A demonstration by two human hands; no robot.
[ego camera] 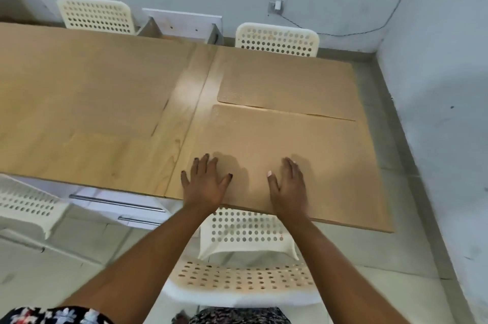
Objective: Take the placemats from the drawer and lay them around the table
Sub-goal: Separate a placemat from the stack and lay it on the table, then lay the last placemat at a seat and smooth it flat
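Tan cork-like placemats lie on the wooden table [182,101]. The near right placemat [317,149] lies along the table's front edge. My left hand [204,183] and my right hand [289,186] press flat on its near part, fingers spread, holding nothing. A second placemat [285,83] lies just beyond it, by the far edge. Two more placemats cover the left half: a large one [79,80] at the far left and another [100,154] near the front left. White drawers [116,204] with metal handles sit under the table's front edge.
White perforated chairs stand around the table: one [243,257] right under my arms, one [23,204] at front left, two [97,15] [277,38] on the far side. A grey wall [435,85] runs close along the right. A white panel [182,22] leans at the back.
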